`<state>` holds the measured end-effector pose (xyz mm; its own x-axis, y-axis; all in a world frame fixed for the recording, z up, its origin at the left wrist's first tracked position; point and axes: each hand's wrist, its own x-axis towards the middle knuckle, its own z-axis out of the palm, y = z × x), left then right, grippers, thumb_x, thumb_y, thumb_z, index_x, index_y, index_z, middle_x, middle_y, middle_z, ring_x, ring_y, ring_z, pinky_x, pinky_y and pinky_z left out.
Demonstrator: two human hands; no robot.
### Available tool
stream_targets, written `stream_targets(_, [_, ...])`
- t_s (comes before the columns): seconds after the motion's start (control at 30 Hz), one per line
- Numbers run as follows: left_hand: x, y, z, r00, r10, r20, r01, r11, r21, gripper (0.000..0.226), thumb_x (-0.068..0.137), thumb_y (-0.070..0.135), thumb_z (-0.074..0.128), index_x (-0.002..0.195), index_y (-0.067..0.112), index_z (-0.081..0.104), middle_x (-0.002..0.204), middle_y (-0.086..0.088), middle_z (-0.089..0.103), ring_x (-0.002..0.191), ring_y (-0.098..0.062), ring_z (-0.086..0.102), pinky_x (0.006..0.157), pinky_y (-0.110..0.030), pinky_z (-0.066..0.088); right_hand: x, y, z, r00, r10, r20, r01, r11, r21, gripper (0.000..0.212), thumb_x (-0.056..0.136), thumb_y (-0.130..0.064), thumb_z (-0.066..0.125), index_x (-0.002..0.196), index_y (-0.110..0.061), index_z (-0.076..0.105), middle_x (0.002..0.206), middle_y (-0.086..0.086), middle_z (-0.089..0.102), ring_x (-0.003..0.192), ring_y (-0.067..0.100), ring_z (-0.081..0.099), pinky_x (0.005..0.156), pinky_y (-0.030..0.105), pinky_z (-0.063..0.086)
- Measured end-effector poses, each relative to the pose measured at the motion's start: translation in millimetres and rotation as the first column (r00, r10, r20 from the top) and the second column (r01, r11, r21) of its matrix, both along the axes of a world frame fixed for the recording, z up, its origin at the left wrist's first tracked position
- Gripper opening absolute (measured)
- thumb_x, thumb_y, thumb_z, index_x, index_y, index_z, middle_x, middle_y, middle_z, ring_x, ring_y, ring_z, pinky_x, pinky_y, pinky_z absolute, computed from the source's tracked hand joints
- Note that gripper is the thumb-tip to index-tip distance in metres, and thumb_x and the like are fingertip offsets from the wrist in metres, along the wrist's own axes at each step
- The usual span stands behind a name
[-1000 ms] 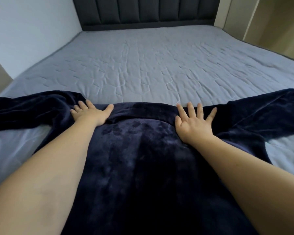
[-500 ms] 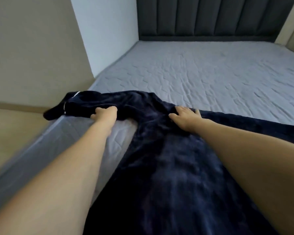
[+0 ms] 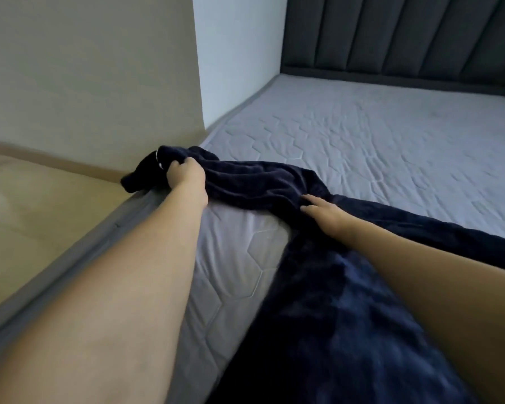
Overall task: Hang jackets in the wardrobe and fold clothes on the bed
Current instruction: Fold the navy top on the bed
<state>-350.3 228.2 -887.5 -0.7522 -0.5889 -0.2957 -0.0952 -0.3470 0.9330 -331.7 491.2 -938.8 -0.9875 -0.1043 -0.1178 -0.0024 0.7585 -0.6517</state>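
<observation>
My left hand (image 3: pixel 185 174) is clenching the sleeve end (image 3: pixel 158 167) of the dark blue garment (image 3: pixel 318 301), its fingers (image 3: pixel 177 164) curled and partly buried in the cloth. My right hand (image 3: pixel 324 212) is lying flat on it with straight fingers. Half a second ago my left hand was gripping nearer the body. The sleeve is running leftward to the bed (image 3: pixel 362 147) edge; the body is running toward me, cut off below.

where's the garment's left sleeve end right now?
In the head view, the sleeve end hangs over the bed's left edge near the beige wall, gripped by the left hand; the right hand presses the navy garment's body.
</observation>
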Motion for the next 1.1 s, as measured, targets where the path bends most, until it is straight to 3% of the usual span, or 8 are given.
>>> stream_targets(0.1, [9.0, 42.2, 15.8, 0.985, -0.096, -0.141, 0.009, 0.857, -0.515, 0.031, 0.098, 0.016, 0.039, 0.124, 0.009, 0.055, 0.131, -0.013, 0.057, 0.119, -0.033, 0.053, 0.093, -0.032, 0.039, 30.7, 31.4, 29.1, 0.947, -0.291, 0.138, 0.312, 0.723, -0.616, 0.030, 0.100, -0.026, 0.045, 0.119, -0.008, 0.060, 0.133, 0.009, 0.058, 0.116, 0.021, 0.055, 0.102, 0.035, 0.044])
stream_targets(0.23, [42.3, 132.1, 34.6, 0.891, -0.450, -0.058, 0.098, 0.317, -0.943, 0.021, 0.096, 0.015, 0.042, 0.103, 0.008, 0.060, 0.113, -0.016, 0.062, 0.101, -0.038, 0.057, 0.079, -0.037, 0.043, 83.4, 114.6, 65.1, 0.791, -0.508, 0.342, 0.538, 0.311, -0.784, 0.038, 0.104, -0.034, 0.028, 0.113, -0.008, 0.054, 0.130, 0.015, 0.058, 0.105, 0.031, 0.058, 0.081, 0.039, 0.050])
stream_targets(0.37, [109.9, 240.7, 14.1, 0.673, -0.731, 0.115, -0.060, -0.209, -0.976, 0.043, 0.094, 0.012, 0.047, 0.137, 0.013, 0.051, 0.139, -0.013, 0.049, 0.129, -0.034, 0.044, 0.100, -0.047, 0.042, 148.8, 213.1, 82.4, 0.685, -0.501, 0.529, 0.577, -0.069, -0.814, 0.072, 0.097, -0.062, 0.020, 0.136, -0.005, 0.043, 0.135, 0.023, 0.052, 0.110, 0.042, 0.056, 0.086, 0.054, 0.047])
stream_targets(0.5, [154.2, 299.0, -28.5, 0.436, -0.624, 0.648, 0.095, -0.684, -0.723, 0.074, 0.092, 0.021, 0.050, 0.155, 0.035, 0.013, 0.163, 0.001, 0.013, 0.146, -0.024, 0.020, 0.114, -0.049, 0.027, 201.7, 268.9, 75.5, 0.589, -0.497, 0.637, 0.672, -0.137, -0.728, 0.105, 0.074, -0.087, 0.030, 0.136, -0.003, 0.044, 0.124, 0.024, 0.059, 0.103, 0.042, 0.061, 0.074, 0.056, 0.052])
stream_targets(0.6, [147.4, 302.1, -30.2, 0.499, -0.621, 0.605, 0.060, -0.672, -0.738, 0.077, 0.085, 0.023, 0.053, 0.154, 0.031, 0.019, 0.162, 0.000, 0.012, 0.147, -0.025, 0.015, 0.117, -0.049, 0.021, 210.8, 282.4, 72.8, 0.558, -0.522, 0.645, 0.751, -0.013, -0.660, 0.085, 0.077, -0.076, 0.050, 0.121, -0.004, 0.056, 0.099, 0.020, 0.069, 0.083, 0.036, 0.068, 0.056, 0.047, 0.056])
stream_targets(0.77, [116.8, 284.0, -29.8, 0.693, -0.341, 0.636, 0.277, -0.688, -0.671, 0.092, 0.086, 0.028, 0.058, 0.156, 0.030, -0.002, 0.164, -0.001, -0.005, 0.150, -0.029, -0.007, 0.114, -0.068, 0.000, 190.3, 273.2, 68.0, 0.617, -0.672, 0.408, 0.785, 0.498, -0.368, 0.004, 0.091, -0.006, 0.052, 0.093, -0.006, 0.056, 0.086, 0.012, 0.061, 0.059, 0.024, 0.060, 0.049, 0.026, 0.050])
stream_targets(0.93, [93.4, 250.9, -39.2, 0.785, -0.175, 0.595, 0.398, -0.593, -0.700, 0.075, 0.096, 0.014, 0.044, 0.156, 0.029, 0.003, 0.163, -0.009, 0.009, 0.148, -0.034, 0.012, 0.118, -0.056, 0.013, 187.4, 308.1, 80.5, 0.554, -0.830, 0.071, 0.803, 0.510, -0.307, 0.022, 0.095, -0.005, 0.044, 0.111, -0.005, 0.059, 0.072, 0.000, 0.041, 0.060, 0.016, 0.041, 0.033, 0.013, 0.037])
stream_targets(1.1, [106.8, 252.1, -42.5, 0.618, 0.087, 0.781, 0.696, -0.522, -0.493, 0.093, 0.091, 0.015, 0.054, 0.155, 0.024, -0.012, 0.162, -0.016, 0.004, 0.145, -0.041, 0.013, 0.114, -0.061, 0.022, 188.4, 321.8, 59.8, 0.629, -0.775, -0.064, 0.770, 0.610, 0.187, 0.018, 0.092, -0.006, 0.047, 0.108, 0.001, 0.054, 0.110, 0.020, 0.062, 0.093, 0.035, 0.059, 0.069, 0.035, 0.043])
